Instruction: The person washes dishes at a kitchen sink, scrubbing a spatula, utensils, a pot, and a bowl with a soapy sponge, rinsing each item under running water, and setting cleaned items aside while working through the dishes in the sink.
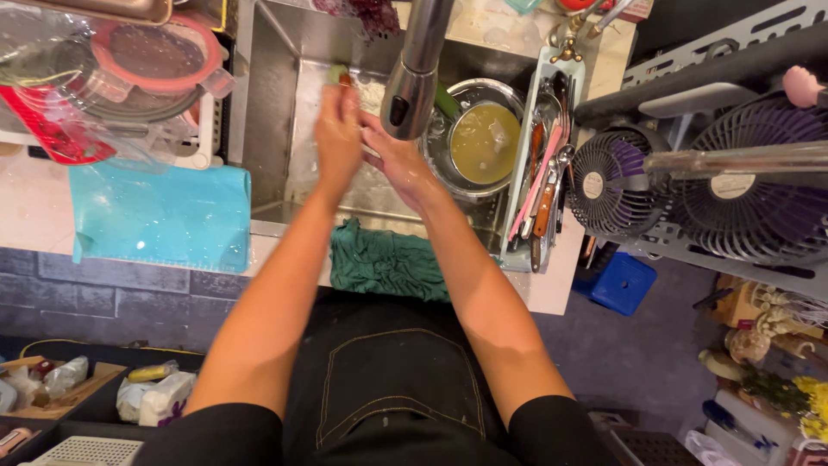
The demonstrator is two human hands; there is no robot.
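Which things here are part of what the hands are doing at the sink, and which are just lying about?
In use:
left hand
right hand
sponge
sink
tap

Lying about:
bowl of murky water
utensil rack
green cloth
blue mat
fans

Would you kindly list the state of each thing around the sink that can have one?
Left hand: closed on a small green and red thing over the sink.
Right hand: touching the left hand, holding nothing visible.
Tap: no water visible.
Pot: filled with murky yellowish liquid.
Green cloth: crumpled over the sink's front edge.
Cutlery rack: full of utensils.
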